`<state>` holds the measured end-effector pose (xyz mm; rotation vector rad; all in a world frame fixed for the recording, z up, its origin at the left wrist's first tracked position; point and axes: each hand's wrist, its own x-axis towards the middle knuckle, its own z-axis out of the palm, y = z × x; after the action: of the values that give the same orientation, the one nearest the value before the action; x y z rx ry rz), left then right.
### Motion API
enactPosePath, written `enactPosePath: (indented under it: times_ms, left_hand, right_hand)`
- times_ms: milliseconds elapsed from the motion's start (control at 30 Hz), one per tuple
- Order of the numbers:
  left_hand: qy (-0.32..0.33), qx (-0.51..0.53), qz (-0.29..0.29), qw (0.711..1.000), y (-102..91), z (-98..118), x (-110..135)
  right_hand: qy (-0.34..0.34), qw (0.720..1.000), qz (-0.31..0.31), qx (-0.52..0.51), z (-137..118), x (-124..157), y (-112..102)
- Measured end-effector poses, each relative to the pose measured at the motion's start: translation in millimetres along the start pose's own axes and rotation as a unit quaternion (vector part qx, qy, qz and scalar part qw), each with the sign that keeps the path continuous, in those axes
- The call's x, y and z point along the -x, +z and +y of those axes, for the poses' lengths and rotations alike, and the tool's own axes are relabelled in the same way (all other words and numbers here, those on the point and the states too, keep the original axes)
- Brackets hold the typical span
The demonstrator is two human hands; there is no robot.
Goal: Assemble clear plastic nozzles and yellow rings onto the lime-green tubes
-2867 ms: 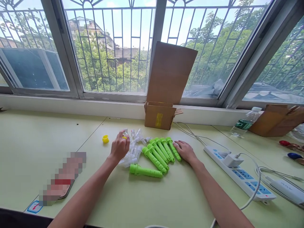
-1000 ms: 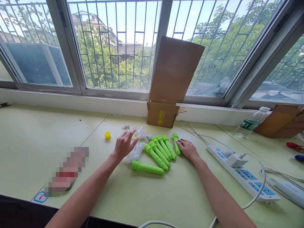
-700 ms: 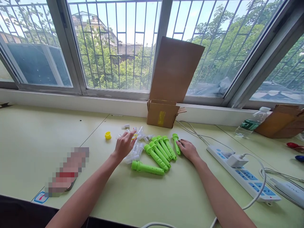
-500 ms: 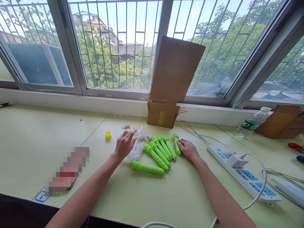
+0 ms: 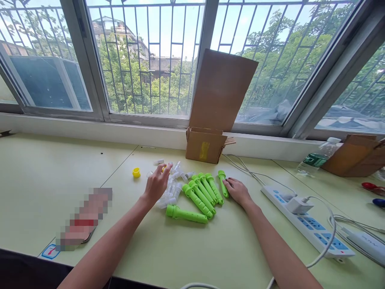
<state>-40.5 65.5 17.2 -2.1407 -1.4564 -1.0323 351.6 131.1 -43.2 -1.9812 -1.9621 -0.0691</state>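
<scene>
My left hand (image 5: 157,184) hovers over a loose heap of clear plastic pieces (image 5: 171,190), its fingers apart. A bit of yellow plastic (image 5: 164,169) shows between the fingers; whether they touch it is hard to see. My right hand (image 5: 237,190) has its curled fingertips on a green plastic tube (image 5: 223,184) with a threaded end, lying on the table; the far side of the grip is hidden. Several similar green tubes (image 5: 199,192) lie side by side between my hands, and one more green tube (image 5: 186,214) lies crosswise nearer me.
A yellow ring-shaped cap (image 5: 136,172) sits left of the heap. Behind stands an open cardboard box (image 5: 204,148) against the sill. To the right are a white power strip (image 5: 309,224) with cables and a water bottle (image 5: 319,158). A blurred-out flat object (image 5: 86,218) lies left.
The fingers of my left hand have spread apart a little above the clear pieces, with yellow now showing between them. My right hand stays at the same green tube. The view shifts slightly.
</scene>
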Motion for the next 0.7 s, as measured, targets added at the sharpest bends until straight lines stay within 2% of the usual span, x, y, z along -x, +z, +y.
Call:
enactPosePath:
  times_ms: [133,367,700]
  left_hand:
    - [-0.006,-0.001,-0.006,1.0,2.4,-1.6,1.0]
    - [0.022,0.003,0.024,0.999,3.2,-2.8,1.5]
    - [0.028,0.023,0.044,0.998,2.0,-3.3,2.0]
  right_hand:
    - [0.0,1.0,0.002,0.0,0.8,-0.1,0.6]
    - [-0.003,1.0,0.005,-0.002,2.0,-0.7,2.1]
    - [-0.007,1.0,0.011,-0.007,3.7,-1.2,4.6]
